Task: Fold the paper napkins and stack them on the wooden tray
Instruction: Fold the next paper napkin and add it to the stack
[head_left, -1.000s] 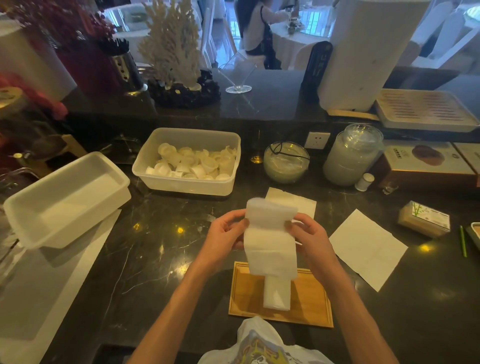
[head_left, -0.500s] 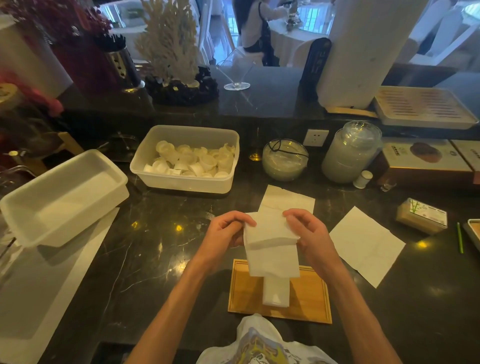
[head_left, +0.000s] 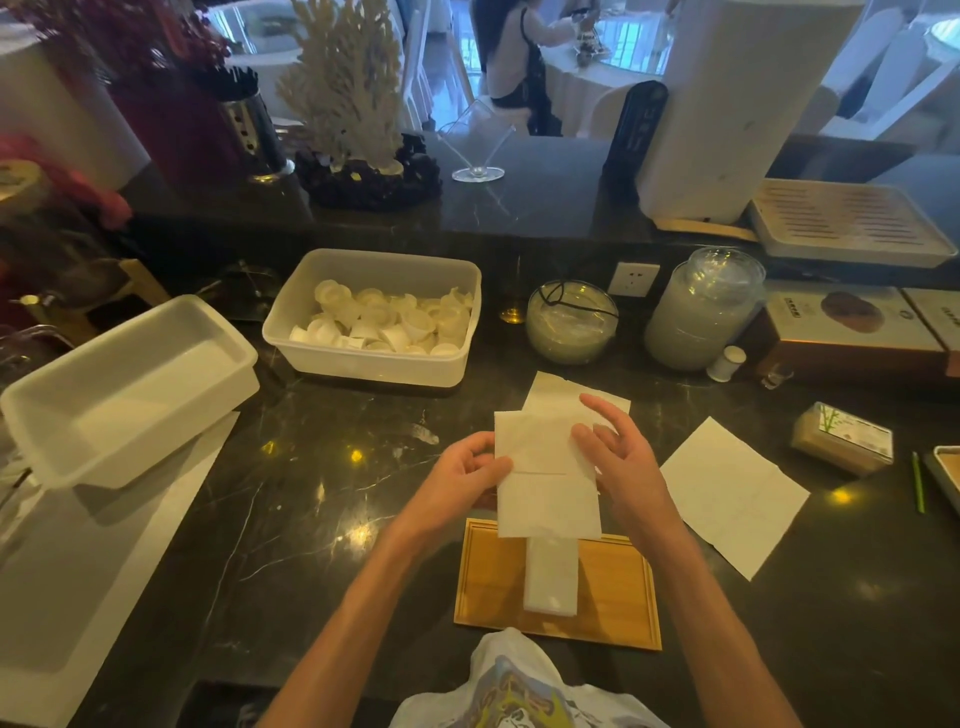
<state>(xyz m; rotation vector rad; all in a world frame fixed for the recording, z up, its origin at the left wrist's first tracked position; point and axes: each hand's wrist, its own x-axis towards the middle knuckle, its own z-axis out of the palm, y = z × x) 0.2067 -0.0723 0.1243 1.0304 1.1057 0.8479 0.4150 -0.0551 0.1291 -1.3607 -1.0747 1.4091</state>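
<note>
A white paper napkin (head_left: 545, 483), folded over at its top half, lies above the far edge of the wooden tray (head_left: 613, 587). My left hand (head_left: 462, 478) pinches its left edge. My right hand (head_left: 618, 462) rests on its right side with fingers spread. A stack of narrow folded napkins (head_left: 550, 577) lies on the tray's middle. Another napkin (head_left: 561, 389) peeks out behind the held one. An unfolded napkin (head_left: 732, 493) lies flat to the right.
A plastic tub of small white cups (head_left: 379, 322) stands behind. An empty white tub (head_left: 124, 384) is at the left. Two glass jars (head_left: 571, 322), (head_left: 701, 312) and brown boxes (head_left: 841, 332) line the back. A small packet (head_left: 841, 436) sits far right.
The napkin's raised top end has been folded down toward me and pressed flat. My right hand's fingers have opened and spread over it.
</note>
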